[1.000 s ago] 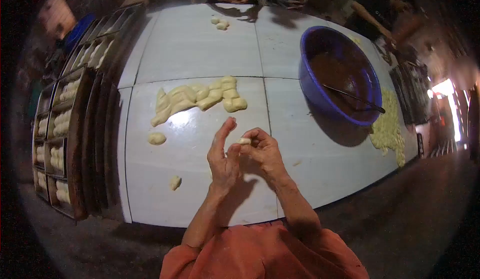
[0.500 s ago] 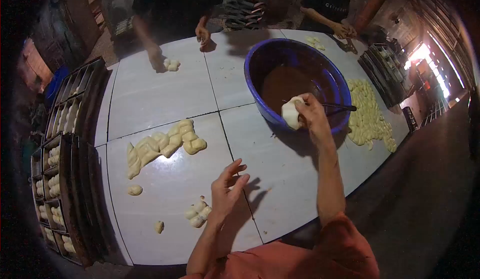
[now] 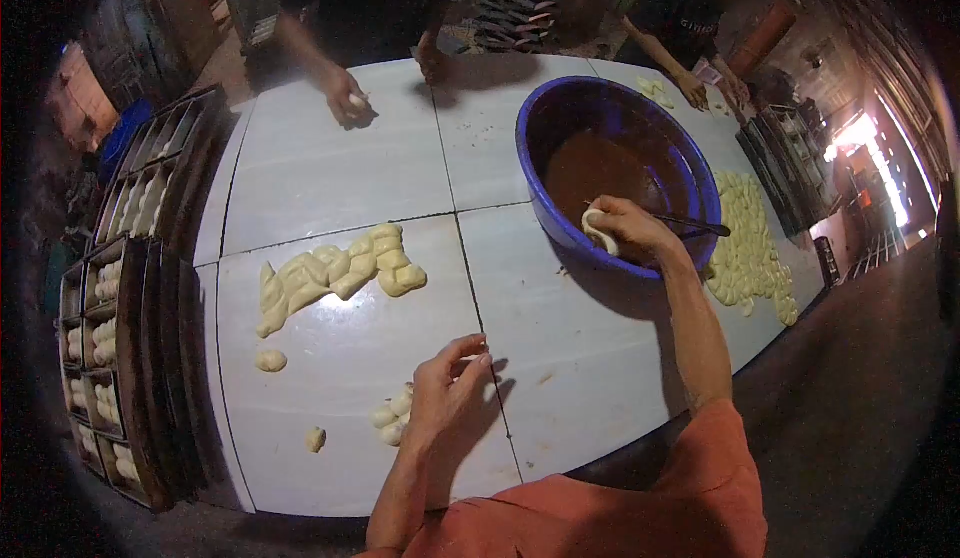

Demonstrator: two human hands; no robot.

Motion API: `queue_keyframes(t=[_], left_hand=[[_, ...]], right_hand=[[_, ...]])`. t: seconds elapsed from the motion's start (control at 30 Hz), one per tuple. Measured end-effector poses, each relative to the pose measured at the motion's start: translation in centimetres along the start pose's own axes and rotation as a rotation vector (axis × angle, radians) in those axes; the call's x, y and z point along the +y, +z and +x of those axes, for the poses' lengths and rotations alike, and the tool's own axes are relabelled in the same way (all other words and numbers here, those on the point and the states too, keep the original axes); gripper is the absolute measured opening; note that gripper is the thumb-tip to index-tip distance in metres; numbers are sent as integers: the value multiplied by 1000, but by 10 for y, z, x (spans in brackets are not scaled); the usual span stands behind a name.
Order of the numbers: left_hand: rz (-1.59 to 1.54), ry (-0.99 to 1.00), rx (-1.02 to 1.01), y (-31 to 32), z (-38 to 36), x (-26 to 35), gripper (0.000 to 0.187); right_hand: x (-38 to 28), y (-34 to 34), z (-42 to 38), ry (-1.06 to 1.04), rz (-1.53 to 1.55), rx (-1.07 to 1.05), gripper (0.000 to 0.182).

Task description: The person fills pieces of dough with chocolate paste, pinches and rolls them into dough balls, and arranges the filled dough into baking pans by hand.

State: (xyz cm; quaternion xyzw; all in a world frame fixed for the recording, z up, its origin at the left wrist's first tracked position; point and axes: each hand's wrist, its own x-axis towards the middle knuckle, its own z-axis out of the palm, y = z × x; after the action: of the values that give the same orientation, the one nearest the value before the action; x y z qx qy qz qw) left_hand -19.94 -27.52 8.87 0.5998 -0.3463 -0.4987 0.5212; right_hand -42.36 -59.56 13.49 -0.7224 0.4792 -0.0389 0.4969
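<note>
My right hand (image 3: 628,226) grips a piece of white dough (image 3: 600,233) at the near rim of the blue tub (image 3: 530,173), which holds brown contents. A dark-handled utensil (image 3: 692,224) rests in the tub. My left hand (image 3: 455,378) is over the white tiled table (image 3: 350,183), thumb and fingers apart, with a tiny pale bit near the fingertips. Beside its wrist lies a small cluster of dough balls (image 3: 392,416), partly hidden. Farther left are a group of joined dough pieces (image 3: 345,268) and two small loose lumps.
Stacked trays (image 3: 105,348) with dough rolls line the left edge. Many dough strips (image 3: 745,248) lie right of the tub, near more trays (image 3: 790,168). Two people stand across the table; one has a hand (image 3: 345,96) on a dough piece.
My right hand has lowered with the dough to the tub's rim and turned over. My left hand has shifted slightly. The person opposite has moved a hand and dough away from the tabletop cluster's former place.
</note>
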Motion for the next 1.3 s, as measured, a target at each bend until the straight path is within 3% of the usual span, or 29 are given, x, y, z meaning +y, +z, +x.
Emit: queue_keyframes(t=[0.03, 0.07, 0.13, 0.33, 0.5, 0.53, 0.67, 0.77, 0.8, 0.87, 0.93, 1.0, 1.03, 1.13, 1.2, 1.27, 1.3], left_hand=[[13, 3, -9, 2, 4, 4, 39], [26, 7, -15, 4, 6, 6, 40], [-1, 44, -84, 10, 16, 9, 40], [-478, 117, -182, 36, 33, 21, 54], [-650, 71, -58, 3, 7, 13, 46], [-641, 77, 66, -4, 4, 4, 39], [-661, 38, 297, -44, -11, -13, 26], [-633, 46, 465, -58, -16, -21, 27], [-611, 53, 495, -62, -17, -22, 27], [-589, 55, 506, -66, -21, -21, 28], [-566, 53, 507, -66, -23, -19, 29], [-486, 221, 631, -62, -21, -16, 29], [-373, 143, 583, -68, -27, -12, 33], [-324, 235, 578, -66, -26, -12, 33], [-415, 215, 475, -71, -25, -9, 33], [-493, 128, 334, -81, -23, 1, 33], [-477, 78, 267, -89, -23, 5, 33]], right_hand=[[-7, 1, -6, -161, 175, 45, 23], [-14, 5, -15, -160, 168, 37, 23], [-44, 28, -42, -292, 751, 82, 18], [-66, 131, -60, -370, 1094, 28, 16], [-62, 210, -55, -328, 1241, -119, 16], [-61, 221, -55, -303, 1258, -163, 16], [-64, 251, -60, -339, 1249, -354, 23], [-60, 282, -57, -536, 727, -157, 49], [-66, 289, -60, -537, 725, -168, 49], [-78, 301, -68, -816, 197, 112, 60], [-83, 311, -75, -820, 194, 148, 59], [-81, 317, -77, -803, 81, 214, 44], [-84, 322, -79, -821, 63, 322, 25], [-92, 316, -72, -933, -82, 432, 14], [-92, 317, -70, -937, 18, 420, 9], [-87, 316, -69, -547, 399, 127, 9], [-89, 312, -71, -527, 379, 78, 13]])
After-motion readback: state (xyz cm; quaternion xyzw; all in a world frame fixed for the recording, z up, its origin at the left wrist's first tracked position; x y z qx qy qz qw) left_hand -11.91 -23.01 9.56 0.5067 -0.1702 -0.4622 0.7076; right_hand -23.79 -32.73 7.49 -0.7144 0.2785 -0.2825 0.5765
